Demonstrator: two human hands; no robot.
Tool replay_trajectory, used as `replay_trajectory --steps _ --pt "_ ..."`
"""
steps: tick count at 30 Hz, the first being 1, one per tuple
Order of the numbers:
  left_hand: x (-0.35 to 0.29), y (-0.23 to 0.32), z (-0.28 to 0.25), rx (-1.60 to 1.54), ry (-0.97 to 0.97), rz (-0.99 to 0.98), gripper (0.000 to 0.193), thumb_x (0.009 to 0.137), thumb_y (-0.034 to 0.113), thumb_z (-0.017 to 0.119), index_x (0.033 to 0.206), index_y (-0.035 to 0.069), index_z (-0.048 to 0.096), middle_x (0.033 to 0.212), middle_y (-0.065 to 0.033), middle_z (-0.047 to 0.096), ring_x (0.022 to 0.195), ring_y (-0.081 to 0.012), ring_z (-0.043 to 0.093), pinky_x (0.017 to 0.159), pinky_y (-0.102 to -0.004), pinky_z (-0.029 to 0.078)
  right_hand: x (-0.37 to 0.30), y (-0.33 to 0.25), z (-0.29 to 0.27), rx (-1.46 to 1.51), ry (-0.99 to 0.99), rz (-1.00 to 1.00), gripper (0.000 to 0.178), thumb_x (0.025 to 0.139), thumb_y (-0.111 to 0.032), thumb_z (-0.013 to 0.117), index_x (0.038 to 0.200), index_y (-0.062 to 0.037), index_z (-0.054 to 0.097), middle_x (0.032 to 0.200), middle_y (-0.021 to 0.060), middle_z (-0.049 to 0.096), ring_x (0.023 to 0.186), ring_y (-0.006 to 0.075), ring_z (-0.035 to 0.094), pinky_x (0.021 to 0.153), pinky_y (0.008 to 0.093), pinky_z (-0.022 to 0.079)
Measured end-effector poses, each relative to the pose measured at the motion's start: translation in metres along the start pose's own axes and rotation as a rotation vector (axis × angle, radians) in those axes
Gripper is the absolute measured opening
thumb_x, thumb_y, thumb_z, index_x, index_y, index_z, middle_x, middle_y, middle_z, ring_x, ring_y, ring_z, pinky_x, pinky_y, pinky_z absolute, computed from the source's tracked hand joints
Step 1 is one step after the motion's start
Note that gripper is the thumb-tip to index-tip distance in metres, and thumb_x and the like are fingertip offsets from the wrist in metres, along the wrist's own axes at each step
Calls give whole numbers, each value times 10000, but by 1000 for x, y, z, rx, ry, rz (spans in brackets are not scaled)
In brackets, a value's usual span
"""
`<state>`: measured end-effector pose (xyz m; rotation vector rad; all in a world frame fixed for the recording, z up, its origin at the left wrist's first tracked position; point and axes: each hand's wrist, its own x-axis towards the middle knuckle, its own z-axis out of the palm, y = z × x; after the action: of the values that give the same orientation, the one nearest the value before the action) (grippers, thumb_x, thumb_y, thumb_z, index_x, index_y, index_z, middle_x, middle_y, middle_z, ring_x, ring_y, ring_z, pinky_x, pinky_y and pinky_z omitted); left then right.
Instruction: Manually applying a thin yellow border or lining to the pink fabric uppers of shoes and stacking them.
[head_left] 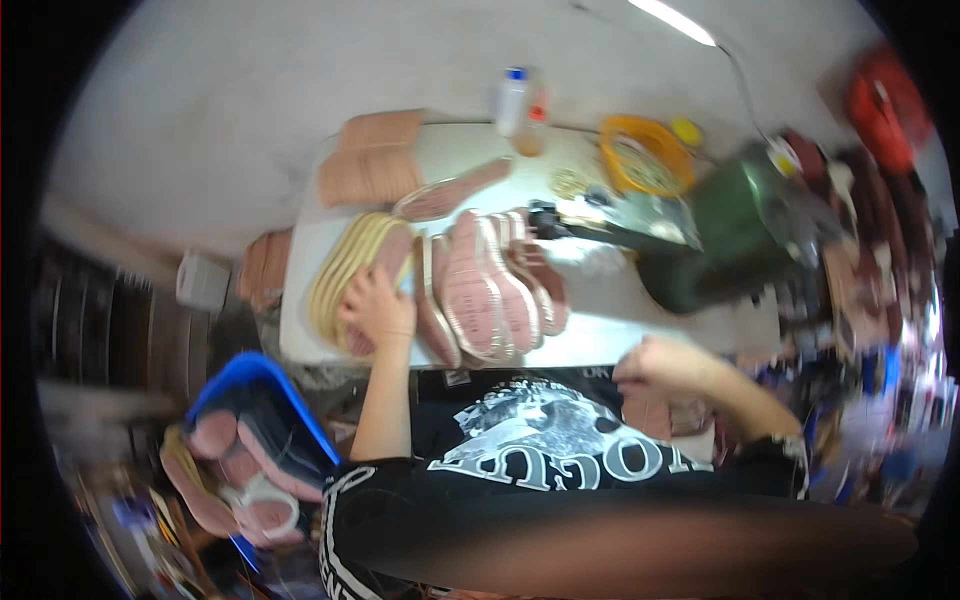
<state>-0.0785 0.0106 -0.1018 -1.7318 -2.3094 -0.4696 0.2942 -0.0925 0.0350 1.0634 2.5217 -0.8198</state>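
My left hand [380, 310] rests with spread fingers on a leaning row of yellow-edged pink insoles [345, 270] at the left of the table. Beside it, towards the middle, stands a second row of pink insoles [475, 285] with pale shiny edges. One more pale-edged insole [455, 190] lies flat behind these rows. At the table's front edge, on the right, my right hand [660, 365] is closed with its fingers curled. Blur and the hand itself hide what it holds, if anything. Brownish-pink flat pieces [648, 412] show just below that hand.
The white table [610, 335] carries stacked tan pieces [370, 165] at the back left. Behind stand a blue-capped bottle [512, 105] and an orange basket [625, 125]. A dark green machine [740, 215] occupies the right. A blue bin [315, 430] with insoles stands lower left.
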Motion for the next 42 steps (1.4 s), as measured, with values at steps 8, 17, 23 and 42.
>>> replay_trajectory --steps 8,17,23,42 --pt "1 3 -33 -110 17 -37 472 673 218 656 1137 181 574 1215 -31 519 1175 -280 414 964 -527 244 -19 47 -9 1549 1032 -1098 253 913 -173 539 1072 -1 634 969 115 667 790 190 592 788 337 475" --pt "-16 79 -105 -1204 -85 136 705 715 157 767 1282 -16 386 1124 -125 504 1007 -201 512 874 -349 437 54 -30 41 1065 682 -241 594 830 -241 700 1340 -51 464 1286 120 536 1200 207 492 1017 348 366" --pt "-38 127 -106 -1633 -400 127 800 759 269 757 1343 -40 305 1141 -110 452 995 -184 482 867 -325 428 81 -65 21 897 957 -213 632 816 -102 673 1376 -8 395 1260 150 533 1173 232 516 986 347 402" --pt "-43 143 -105 -2018 -938 -8 383 847 82 681 1165 15 479 1064 -68 610 950 -119 596 839 -261 485 79 8 5 1727 339 -209 430 811 -327 739 1048 9 614 846 27 632 671 73 589 565 204 491"
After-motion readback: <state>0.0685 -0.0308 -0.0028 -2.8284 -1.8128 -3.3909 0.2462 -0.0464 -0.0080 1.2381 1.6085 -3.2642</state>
